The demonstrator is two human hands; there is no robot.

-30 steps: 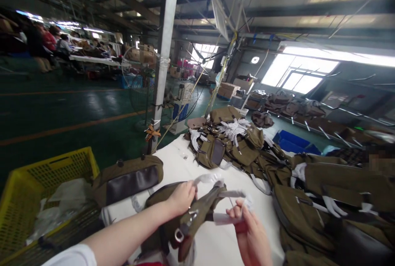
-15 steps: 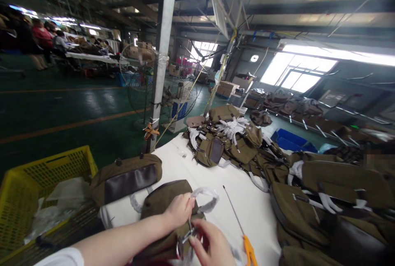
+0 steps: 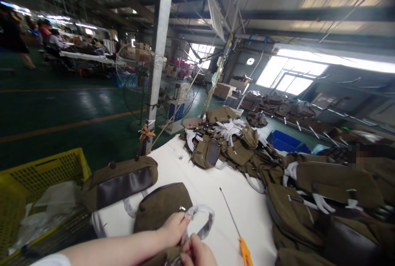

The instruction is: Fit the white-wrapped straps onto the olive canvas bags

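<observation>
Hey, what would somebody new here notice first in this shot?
Likely the orange-handled tool, lying on the white table just right of the right hand. The heap of olive-brown bags with pale-wrapped straps at the table's far end would probably draw the eye too, then the yellow crate at the lower left.

Dim overall; window (image 3: pixel 290 71) blown out; edges stretched.

The white table (image 3: pixel 202 181) is viewed from close above by a head-worn camera, faced forward and down across it.
</observation>
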